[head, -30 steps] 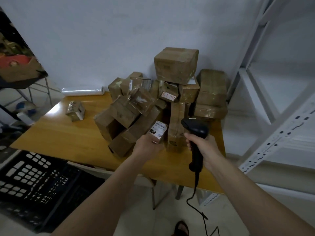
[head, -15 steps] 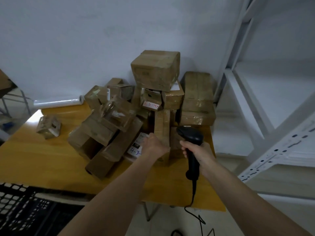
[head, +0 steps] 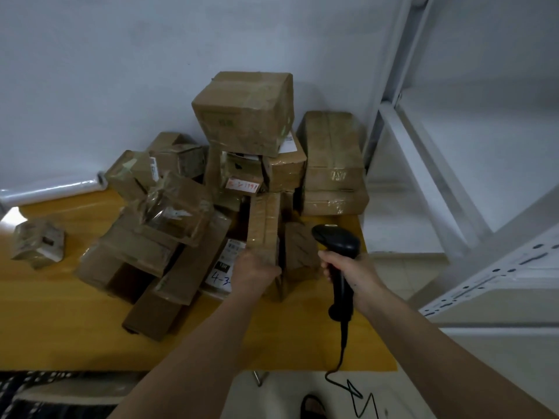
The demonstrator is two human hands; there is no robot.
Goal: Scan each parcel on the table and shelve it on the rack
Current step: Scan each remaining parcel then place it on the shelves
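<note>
A heap of taped brown cardboard parcels covers the back right of the wooden table (head: 60, 328). My left hand (head: 254, 272) grips the near end of a narrow upright parcel (head: 264, 225) at the front of the heap. Left of that hand lies a flat parcel with a white label (head: 223, 264) marked "4-3". My right hand (head: 351, 267) holds a black corded barcode scanner (head: 337, 241) by its handle, head pointing toward the heap. A big box (head: 245, 111) sits on top of the heap. The white metal rack (head: 453, 182) stands to the right.
A small parcel (head: 37, 244) lies alone at the table's left. A roll of clear film (head: 51, 190) lies against the wall. A black plastic crate (head: 30, 394) sits on the floor at lower left. The scanner cable (head: 341, 358) hangs off the table's front edge.
My left hand set down the small labelled parcel it held a second ago and took hold of the narrow upright parcel. The view swung right and closer to the heap.
</note>
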